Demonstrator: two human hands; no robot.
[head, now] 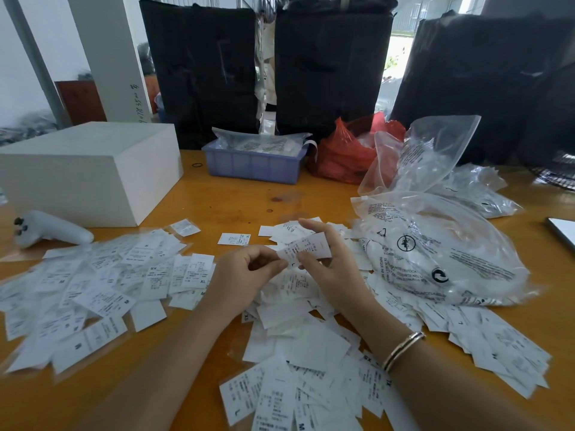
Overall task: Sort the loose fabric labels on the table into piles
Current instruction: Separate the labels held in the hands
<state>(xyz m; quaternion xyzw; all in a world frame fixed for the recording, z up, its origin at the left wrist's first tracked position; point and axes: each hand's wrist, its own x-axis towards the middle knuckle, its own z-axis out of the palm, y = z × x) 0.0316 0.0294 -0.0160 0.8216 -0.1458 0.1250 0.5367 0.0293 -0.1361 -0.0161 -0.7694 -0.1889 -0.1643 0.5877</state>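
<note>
Both my hands hold one fabric label above the heaps on the orange table (217, 194).

I see black wrapped bales (329, 66) behind the table, a white box (90, 169) far left, clear printed plastic bags (435, 253) on the right, a red bag (342, 154) and a lilac tray (255, 164) at the back. Loose labels lie in a left pile (102, 287) and a wider spread (311, 353) under my forearms. My left hand (245, 275) curls, its fingertips pinching the label (306, 247) at its near end; my right hand (326, 259), bracelet (403, 349) on its wrist, pinches the same label between thumb and forefinger, other fingers loosely bent. A white controller (49, 230) lies far left.
</note>
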